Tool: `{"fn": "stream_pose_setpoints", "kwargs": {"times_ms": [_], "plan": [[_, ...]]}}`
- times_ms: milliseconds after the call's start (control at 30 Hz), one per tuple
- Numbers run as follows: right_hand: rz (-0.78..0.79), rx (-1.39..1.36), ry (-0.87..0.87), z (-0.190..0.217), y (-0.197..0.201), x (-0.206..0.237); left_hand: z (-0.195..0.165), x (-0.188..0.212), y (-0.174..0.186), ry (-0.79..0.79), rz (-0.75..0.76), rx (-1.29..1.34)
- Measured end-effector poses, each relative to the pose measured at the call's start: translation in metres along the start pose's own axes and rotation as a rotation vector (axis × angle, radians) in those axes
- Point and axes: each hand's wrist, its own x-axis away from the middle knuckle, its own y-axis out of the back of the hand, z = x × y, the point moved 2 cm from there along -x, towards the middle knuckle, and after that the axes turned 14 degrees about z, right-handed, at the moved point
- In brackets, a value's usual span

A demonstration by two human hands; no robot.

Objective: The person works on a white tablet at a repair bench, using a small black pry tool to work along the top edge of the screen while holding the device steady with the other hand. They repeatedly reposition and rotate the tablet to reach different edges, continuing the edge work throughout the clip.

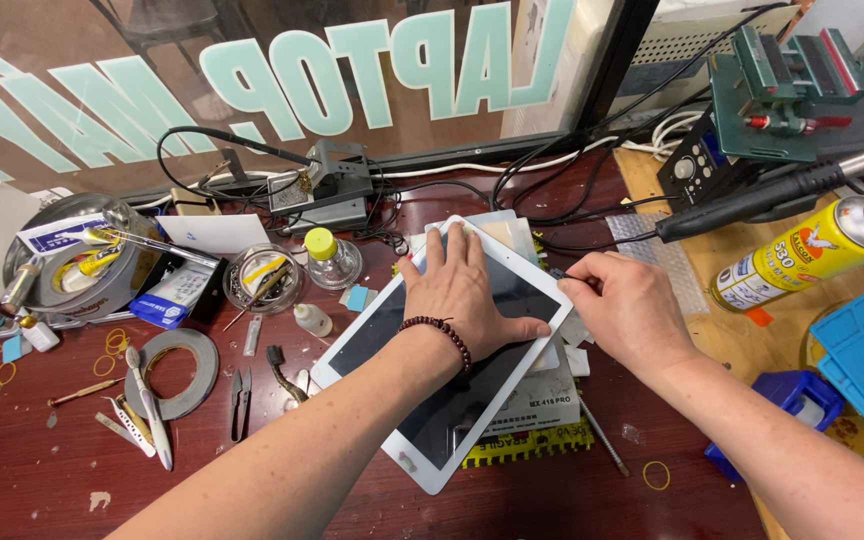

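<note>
Left hand [462,290] flat on tablet [452,400] | right hand [627,310] pinching its edge | tape roll [174,372] left

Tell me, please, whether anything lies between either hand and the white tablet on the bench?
Nothing visible does. The left hand lies flat on the glass of the white tablet, and the right hand is at its right edge, its fingertips pinched there; what they pinch is too small to tell.

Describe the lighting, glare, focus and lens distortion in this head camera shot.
Head view: bright, even light with soft, short shadows under the left hand and right hand; pale reflections on the window glass and a faint sheen on the tablet screen; wide-angle bending at the edges, forearms stretched toward the bottom; focus is sharp across the wooden bench, no motion blur.
</note>
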Motion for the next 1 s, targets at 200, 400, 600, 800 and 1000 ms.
{"fn": "stream_pose_setpoints", "kwargs": {"times_ms": [200,400,600,800,1000], "plan": [[-0.047,-0.028,0.018,0.006,-0.004,-0.006,0.001,-0.003,0.003,0.029,0.044,-0.028],[-0.070,-0.049,0.002,0.005,-0.012,-0.012,0.003,-0.005,0.003,0.013,0.006,-0.020],[-0.104,-0.074,0.002,0.007,-0.012,-0.015,-0.001,-0.006,0.001,0.029,0.016,-0.022],[0.101,-0.190,-0.193,-0.004,0.006,-0.013,-0.012,-0.005,-0.001,0.047,0.035,-0.042],[0.033,-0.063,-0.099,0.001,0.000,-0.015,-0.004,-0.002,0.002,0.032,0.027,-0.033]]}}
